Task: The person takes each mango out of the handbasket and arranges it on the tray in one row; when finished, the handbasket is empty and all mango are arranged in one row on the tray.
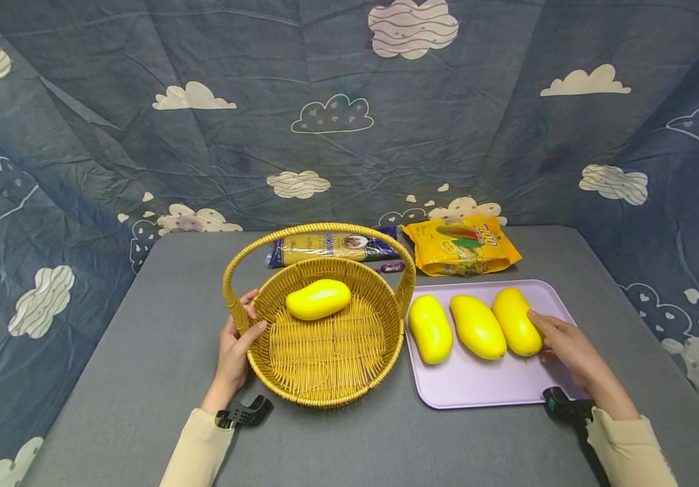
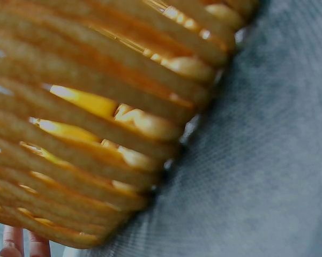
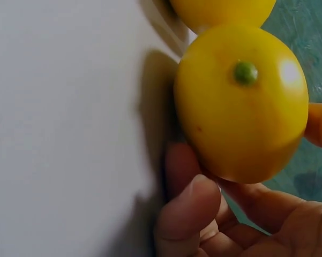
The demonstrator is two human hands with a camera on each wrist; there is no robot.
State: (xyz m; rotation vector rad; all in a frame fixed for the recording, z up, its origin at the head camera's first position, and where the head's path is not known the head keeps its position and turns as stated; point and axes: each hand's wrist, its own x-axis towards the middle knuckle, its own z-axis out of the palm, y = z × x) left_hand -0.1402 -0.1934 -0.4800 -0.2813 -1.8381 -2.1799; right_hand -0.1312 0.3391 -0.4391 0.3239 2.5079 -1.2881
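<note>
My left hand (image 1: 236, 348) grips the left side of a round wicker basket (image 1: 325, 399) at the foot of its arched handle. One yellow mango (image 1: 318, 299) lies inside toward the back. In the left wrist view the basket's woven wall (image 2: 85, 144) fills much of the frame, a bit of yellow showing through its gaps. On the lilac tray (image 1: 477, 392) lie three more mangoes. My right hand (image 1: 574, 352) holds the rightmost mango (image 1: 515, 321), thumb on one side and fingers curled at the other. The right wrist view shows this mango's green-tipped end (image 3: 241, 107) between the fingers.
Behind the basket lie a pack of spaghetti (image 1: 325, 248) and a small purple-wrapped sweet (image 1: 392, 268). A yellow bag (image 1: 464, 245) sits behind the tray. The left mango (image 1: 430, 329) and middle mango (image 1: 478, 327) lie beside the held one. Cloud-patterned cloth (image 1: 337, 162) surrounds the grey table.
</note>
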